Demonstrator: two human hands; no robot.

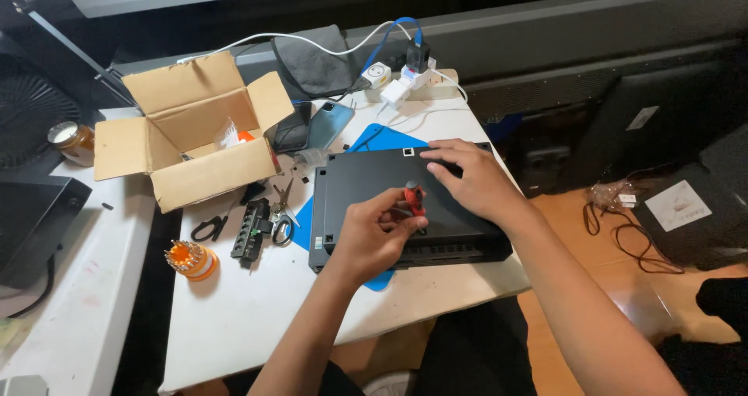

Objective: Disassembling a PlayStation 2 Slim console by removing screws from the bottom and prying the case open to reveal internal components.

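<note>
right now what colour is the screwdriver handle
Red with a black cap, seen in the head view: screwdriver.

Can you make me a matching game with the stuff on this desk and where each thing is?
Things:
1. screwdriver
2. cardboard box
3. right hand
4. orange bit holder

Places or states:
A. lying flat on the black laptop
B. open, at the table's back left
C. held upright in the left hand
D. standing near the table's left edge, in front of the box

Pairs: 1-C, 2-B, 3-A, 4-D
</note>
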